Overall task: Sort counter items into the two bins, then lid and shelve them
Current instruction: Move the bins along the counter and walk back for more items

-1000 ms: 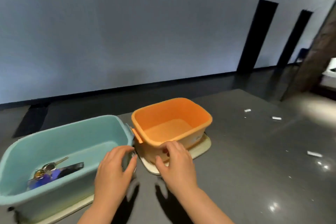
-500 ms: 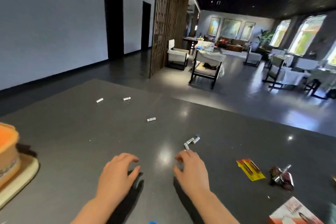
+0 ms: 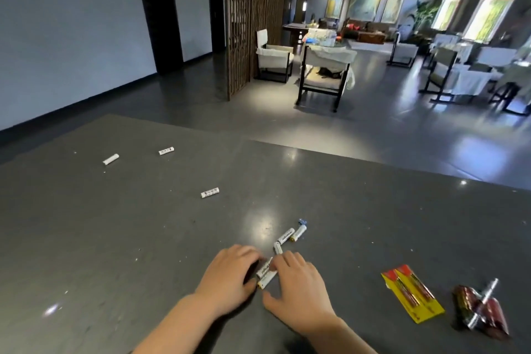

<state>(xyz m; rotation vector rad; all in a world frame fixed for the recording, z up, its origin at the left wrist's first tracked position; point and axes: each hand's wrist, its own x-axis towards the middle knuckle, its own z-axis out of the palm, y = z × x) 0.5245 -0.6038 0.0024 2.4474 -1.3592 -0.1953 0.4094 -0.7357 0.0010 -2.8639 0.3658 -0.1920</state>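
Two white batteries (image 3: 265, 272) lie side by side on the dark counter (image 3: 143, 238) between my hands. My left hand (image 3: 230, 277) curls its fingers and thumb round their left side. My right hand (image 3: 300, 283) touches their right side with its fingertips, thumb spread toward me. Three more white batteries (image 3: 287, 236) lie in a loose cluster just beyond my hands. Other single batteries (image 3: 209, 193) lie scattered further left (image 3: 110, 159) and back (image 3: 166, 151). Neither bin is in view.
A yellow blister pack (image 3: 412, 293) lies right of my hands. Beside it, further right, is a dark red wrapped item with a metal rod (image 3: 479, 310). The counter's far edge (image 3: 344, 156) runs diagonally; past it, a hall holds chairs and tables.
My view swung right, away from the teal and orange bins. Both hands left the bins, crossed the counter and closed in on the two batteries.
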